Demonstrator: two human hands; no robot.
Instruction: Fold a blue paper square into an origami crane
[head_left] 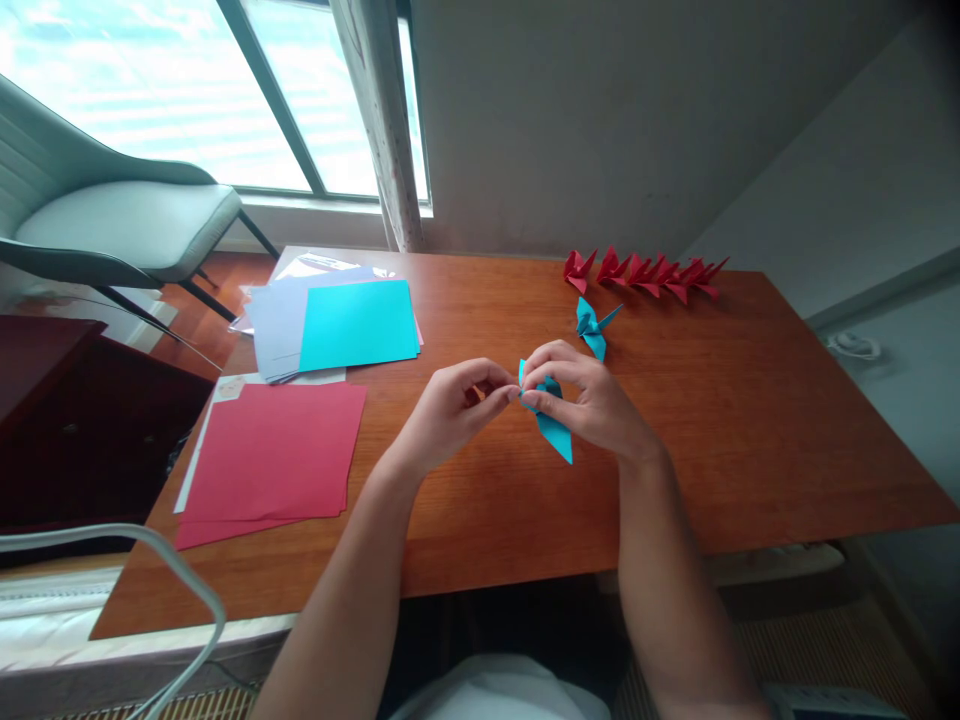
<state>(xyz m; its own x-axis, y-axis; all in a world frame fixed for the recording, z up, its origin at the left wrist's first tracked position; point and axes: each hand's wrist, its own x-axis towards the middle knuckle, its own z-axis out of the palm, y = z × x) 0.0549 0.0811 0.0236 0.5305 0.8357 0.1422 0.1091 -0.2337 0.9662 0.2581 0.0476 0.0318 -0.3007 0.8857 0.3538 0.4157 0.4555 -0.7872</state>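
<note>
Both my hands meet over the middle of the wooden table (750,420). Between them is a partly folded teal paper crane (553,428), held just above the tabletop. My left hand (450,412) pinches one tip of it with thumb and forefinger. My right hand (589,400) is closed round its body, and a pointed flap sticks out below the fingers. A finished teal crane (592,325) sits on the table just beyond my right hand.
A row of several red paper cranes (645,270) lines the far edge. Red paper sheets (274,460) lie at the left front, teal paper (358,325) and pale blue sheets behind them. A grey chair (112,225) stands by the window at left.
</note>
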